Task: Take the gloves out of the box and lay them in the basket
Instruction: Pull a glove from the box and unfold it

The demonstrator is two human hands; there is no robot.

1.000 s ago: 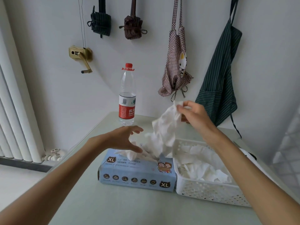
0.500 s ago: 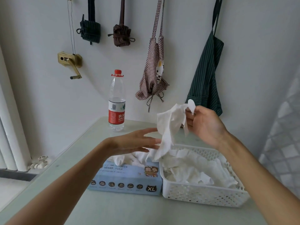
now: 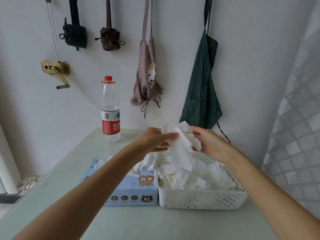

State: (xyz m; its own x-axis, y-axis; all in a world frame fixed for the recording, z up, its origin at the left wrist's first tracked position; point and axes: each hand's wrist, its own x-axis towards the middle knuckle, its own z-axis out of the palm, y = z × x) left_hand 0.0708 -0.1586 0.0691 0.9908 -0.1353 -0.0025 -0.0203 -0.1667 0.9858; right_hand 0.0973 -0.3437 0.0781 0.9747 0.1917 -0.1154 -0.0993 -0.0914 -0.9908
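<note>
A white glove (image 3: 180, 146) hangs in the air above the far left part of the white perforated basket (image 3: 202, 199). My right hand (image 3: 210, 144) grips its upper end, and my left hand (image 3: 155, 141) touches its left side with nearly straight fingers. Its lower end droops onto the pile of white gloves (image 3: 194, 175) lying in the basket. The light blue glove box (image 3: 131, 189), marked XL, sits flush against the basket's left wall, with white gloves spilling from its top opening. My left forearm crosses over part of the box.
A water bottle (image 3: 110, 111) with a red cap stands at the back of the pale green table (image 3: 121, 220). Aprons (image 3: 201, 87) and folded cloth bundles hang on the wall behind. A radiator is at the left, a quilted white cloth at the right.
My left hand rose from above the box to meet the glove. My right hand brought the glove lower, over the basket. The camera view shifted slightly.
</note>
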